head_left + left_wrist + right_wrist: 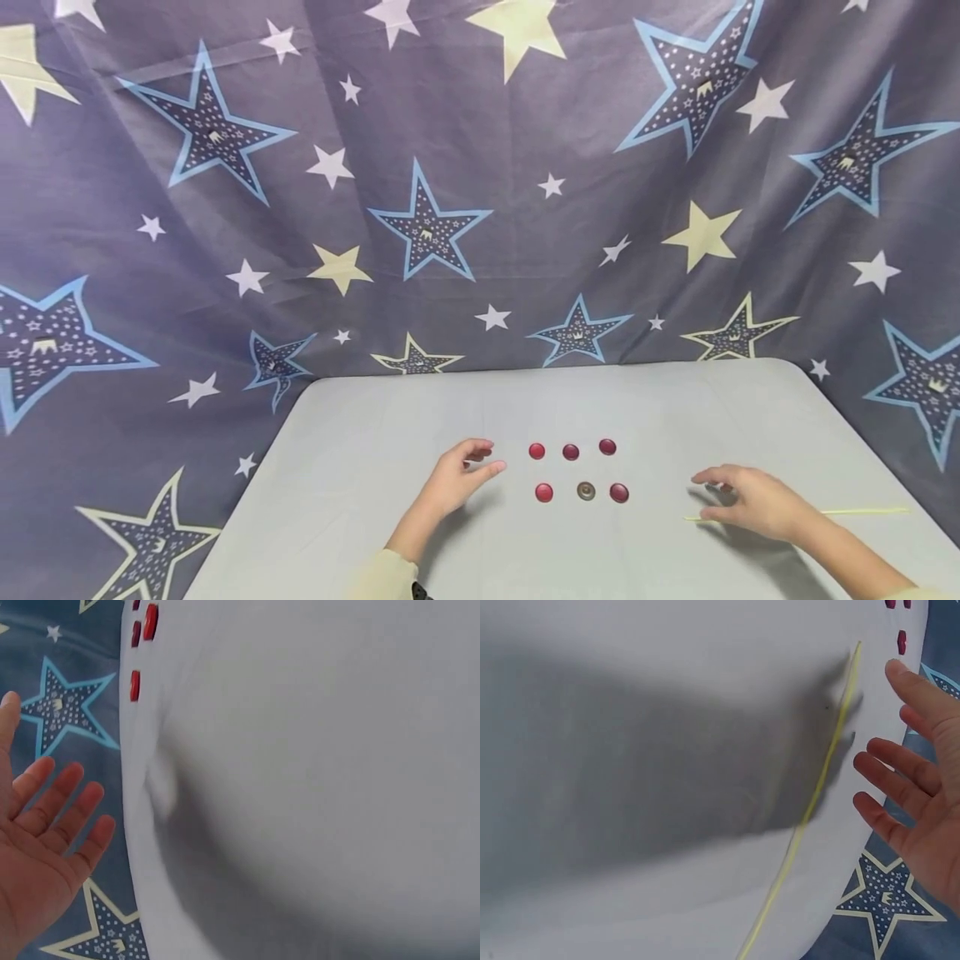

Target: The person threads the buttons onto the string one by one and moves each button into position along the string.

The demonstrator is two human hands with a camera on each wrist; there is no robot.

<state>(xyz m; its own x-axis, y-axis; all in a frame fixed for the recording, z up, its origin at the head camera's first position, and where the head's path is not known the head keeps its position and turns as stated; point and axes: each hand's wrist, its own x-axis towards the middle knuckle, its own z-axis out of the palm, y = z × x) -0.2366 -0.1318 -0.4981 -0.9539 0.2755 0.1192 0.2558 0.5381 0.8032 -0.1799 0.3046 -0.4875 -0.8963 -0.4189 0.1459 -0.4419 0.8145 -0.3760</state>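
Several small round discs lie in two loose rows mid-table in the head view. The left pair, one red disc [536, 451] at the back and another red disc [543, 492] in front, is nearest my left hand [459, 477]. That hand hovers just left of them, fingers relaxed, holding nothing; the left wrist view shows its bare palm [37, 877]. Dark red discs [618, 492] and one brownish disc [586, 491] with a ringed face make up the rest. My right hand [757, 500] hovers over a thin yellow cord [866, 511], its fingers [892, 780] spread and holding nothing.
A pale grey cloth covers the table [360, 500], which has rounded back corners. Behind it and along both sides hangs a dark star-patterned curtain [480, 292]. The yellow cord stretches toward the table's right edge.
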